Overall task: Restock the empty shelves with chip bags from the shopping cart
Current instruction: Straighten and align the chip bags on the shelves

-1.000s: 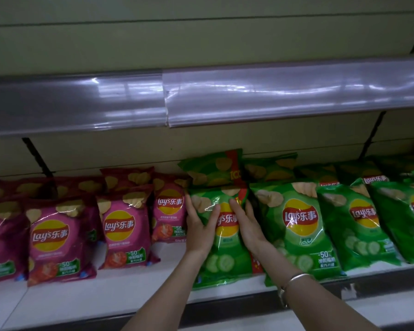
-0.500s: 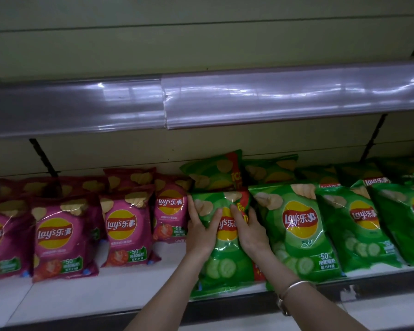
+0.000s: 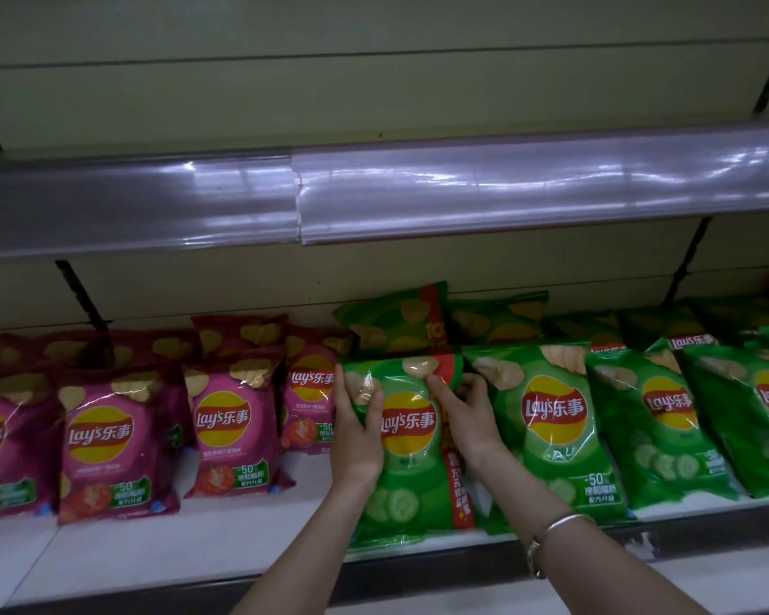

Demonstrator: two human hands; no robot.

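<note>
A green chip bag [image 3: 407, 454] with a red stripe down its right side stands at the front of the white shelf [image 3: 196, 548]. My left hand [image 3: 356, 432] holds its left edge, thumb on the front. My right hand [image 3: 467, 415] grips its upper right edge, fingers curled behind the bag. More green bags [image 3: 551, 419] stand to the right and behind. Pink and dark red bags [image 3: 236, 419] fill the shelf's left part.
The upper shelf's shiny front rail [image 3: 418, 193] hangs just above the bags. Bare white shelf shows in front of the pink bags. A dark shelf lip [image 3: 418, 574] runs along the front edge. The shopping cart is out of view.
Both hands have slid up the green bag toward its top. The right hand's fingers now curl round the bag's right edge. The bag stands a bit straighter.
</note>
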